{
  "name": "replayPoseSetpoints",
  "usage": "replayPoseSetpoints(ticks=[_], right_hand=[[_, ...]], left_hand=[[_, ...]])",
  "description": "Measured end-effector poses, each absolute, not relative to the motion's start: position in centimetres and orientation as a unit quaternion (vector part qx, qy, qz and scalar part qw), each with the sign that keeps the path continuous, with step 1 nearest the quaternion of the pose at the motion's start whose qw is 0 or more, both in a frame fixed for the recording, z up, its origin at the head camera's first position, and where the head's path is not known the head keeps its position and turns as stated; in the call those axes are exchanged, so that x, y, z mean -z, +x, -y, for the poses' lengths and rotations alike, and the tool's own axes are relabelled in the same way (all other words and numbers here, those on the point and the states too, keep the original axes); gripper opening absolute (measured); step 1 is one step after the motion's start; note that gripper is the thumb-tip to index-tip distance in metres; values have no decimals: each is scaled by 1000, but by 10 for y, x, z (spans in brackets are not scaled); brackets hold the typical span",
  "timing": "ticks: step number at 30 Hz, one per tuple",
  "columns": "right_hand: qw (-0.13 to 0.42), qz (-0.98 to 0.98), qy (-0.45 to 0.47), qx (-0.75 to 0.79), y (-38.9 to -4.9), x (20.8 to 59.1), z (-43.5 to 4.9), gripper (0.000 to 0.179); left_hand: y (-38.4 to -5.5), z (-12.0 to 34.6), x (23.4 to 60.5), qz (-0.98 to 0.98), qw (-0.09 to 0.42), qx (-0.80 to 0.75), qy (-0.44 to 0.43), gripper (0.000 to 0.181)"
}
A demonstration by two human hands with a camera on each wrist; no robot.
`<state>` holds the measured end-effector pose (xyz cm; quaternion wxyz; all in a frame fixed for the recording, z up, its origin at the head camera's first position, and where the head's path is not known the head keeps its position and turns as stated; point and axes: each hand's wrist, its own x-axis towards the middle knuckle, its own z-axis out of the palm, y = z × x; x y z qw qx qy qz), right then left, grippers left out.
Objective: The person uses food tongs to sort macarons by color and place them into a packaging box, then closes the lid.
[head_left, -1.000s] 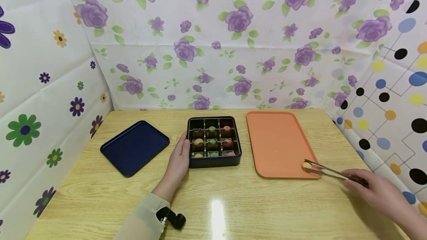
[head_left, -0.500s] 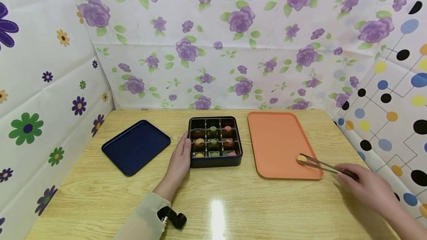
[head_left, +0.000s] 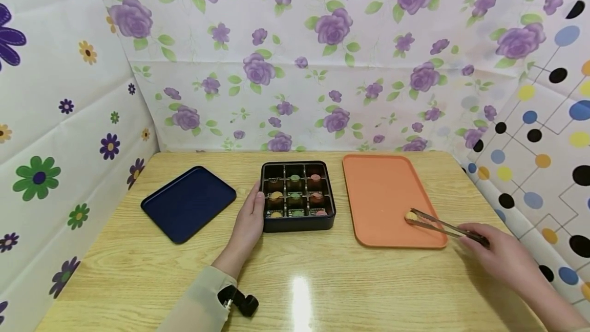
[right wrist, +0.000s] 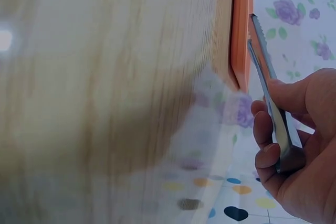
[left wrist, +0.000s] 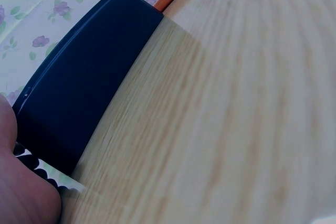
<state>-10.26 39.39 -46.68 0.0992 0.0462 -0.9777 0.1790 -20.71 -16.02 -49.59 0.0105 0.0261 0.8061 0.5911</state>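
My left hand (head_left: 246,222) rests against the left wall of a dark box (head_left: 298,223), its fingers extended along that side. Inside, a divider splits the box into compartments with small round sweets: green ones (head_left: 294,195), pink ones (head_left: 316,195) and yellow ones (head_left: 275,195). No coloured sweet shows in the back left compartment. My right hand (head_left: 500,250) grips metal tongs (head_left: 444,227), also seen in the right wrist view as tongs (right wrist: 266,80) with toothed tips. Between the tips is a yellow sweet (head_left: 411,216), over the orange tray (head_left: 384,193); whether it is lifted I cannot tell.
A dark blue tray (head_left: 188,204) lies at an angle on the left of the wooden table (head_left: 295,265). Flowered cloth (head_left: 295,91) stands behind the table, with patterned cloth on both sides. The tray's raised rim (right wrist: 241,35) shows near the tongs.
My right hand has moved the tongs left and slightly away from me, the yellow sweet travelling with their tips across the orange tray. The left hand and the box keep their places.
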Motion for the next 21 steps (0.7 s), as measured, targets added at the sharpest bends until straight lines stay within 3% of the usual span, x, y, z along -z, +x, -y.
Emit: replayPoseSetpoints(ticks=[9,14,21], right_hand=[[65,983,31,-169,-102,467,-398,31],[81,983,35,-164,-104,468,-394,28],[102,982,34,-158,-105,470,-390,25]], left_hand=[[-206,161,494,-805,16,-592,22,64],[-205,161,495,-809,17,-586,26,70],[-206,160,495,-808,16,-588,25,64]])
